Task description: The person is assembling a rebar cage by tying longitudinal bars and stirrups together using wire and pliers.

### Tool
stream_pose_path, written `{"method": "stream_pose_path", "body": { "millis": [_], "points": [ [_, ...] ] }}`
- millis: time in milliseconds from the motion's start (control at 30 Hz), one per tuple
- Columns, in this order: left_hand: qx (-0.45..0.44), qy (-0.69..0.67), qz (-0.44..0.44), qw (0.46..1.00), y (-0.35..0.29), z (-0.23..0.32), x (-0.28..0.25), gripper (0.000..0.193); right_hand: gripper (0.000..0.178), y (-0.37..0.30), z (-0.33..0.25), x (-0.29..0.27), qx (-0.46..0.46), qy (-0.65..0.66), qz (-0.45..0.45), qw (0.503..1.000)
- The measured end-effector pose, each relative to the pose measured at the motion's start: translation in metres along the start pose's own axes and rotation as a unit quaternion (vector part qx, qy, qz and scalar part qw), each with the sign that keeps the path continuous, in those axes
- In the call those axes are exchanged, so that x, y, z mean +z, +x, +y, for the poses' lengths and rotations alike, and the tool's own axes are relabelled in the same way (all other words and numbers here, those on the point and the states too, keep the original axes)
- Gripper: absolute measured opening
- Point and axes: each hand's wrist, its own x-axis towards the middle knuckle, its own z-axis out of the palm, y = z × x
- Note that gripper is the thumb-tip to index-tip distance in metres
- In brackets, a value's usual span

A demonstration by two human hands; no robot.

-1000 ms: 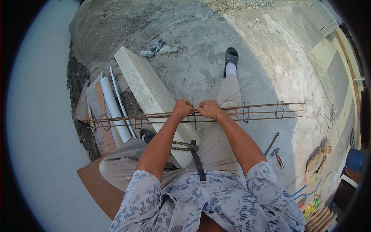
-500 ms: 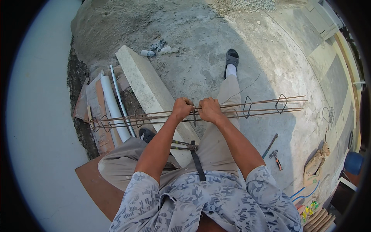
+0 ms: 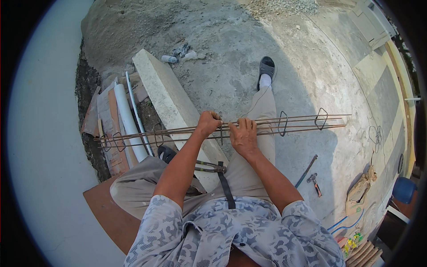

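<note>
A long cage of thin rusty steel bars with several wire stirrups runs left to right across my lap. My left hand is closed around the bars near the middle. Close beside it, my right hand rests on the bars with its fingers curled over them. A stirrup stands between the two hands. Pincers lie on my thigh just below my left forearm.
A concrete slab slants under the bars; white pipes and boards lie to its left. A metal rod and pliers lie on the concrete ground at right, with a bag and blue hose beyond. I sit on a brown board.
The bar cage has shifted to the right across my lap. My hands stay close together on it, the right hand now lying flatter over the bars.
</note>
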Motion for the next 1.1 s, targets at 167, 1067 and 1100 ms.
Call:
{"method": "stream_pose_path", "body": {
  "millis": [167,1067,1100],
  "points": [
    [0.004,-0.005,0.002,1.0,0.001,0.0,0.0,0.016,0.025,0.002,-0.004,0.003,0.019,-0.028,-0.034,0.999],
    [0.025,-0.07,0.025,0.997,0.003,-0.001,0.005,0.013,0.018,0.006,-0.013,0.034,0.159,0.067,-0.046,0.984],
    [0.033,-0.062,0.023,0.997,0.005,-0.002,0.008,0.013,0.016,0.008,-0.01,0.035,0.139,0.069,-0.037,0.987]
  ]
}}
